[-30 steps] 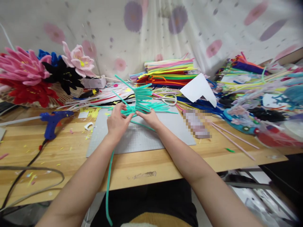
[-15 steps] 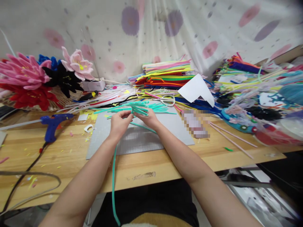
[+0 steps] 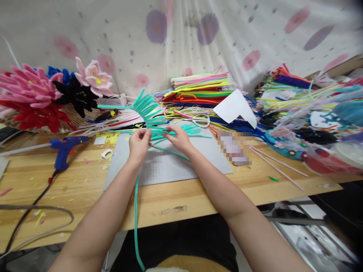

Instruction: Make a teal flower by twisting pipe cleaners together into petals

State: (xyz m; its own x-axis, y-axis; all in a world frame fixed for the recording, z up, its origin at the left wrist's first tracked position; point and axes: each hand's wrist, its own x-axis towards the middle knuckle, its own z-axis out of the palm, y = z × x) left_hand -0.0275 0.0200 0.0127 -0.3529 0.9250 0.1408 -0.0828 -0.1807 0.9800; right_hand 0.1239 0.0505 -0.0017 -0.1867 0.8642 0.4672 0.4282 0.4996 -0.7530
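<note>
Pinching fuzzy, splayed teal pipe-cleaner fan (image 3: pixel 146 108): left hand (image 3: pixel 138 145).

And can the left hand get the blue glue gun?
Probably yes: only scraps and the gray mat seem to lie between the left hand and the blue glue gun, though that hand holds teal strips.

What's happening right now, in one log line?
left hand: pinching teal fringe | right hand: curled beside left | grey mat: below both hands | blue glue gun: on wooden table
</note>
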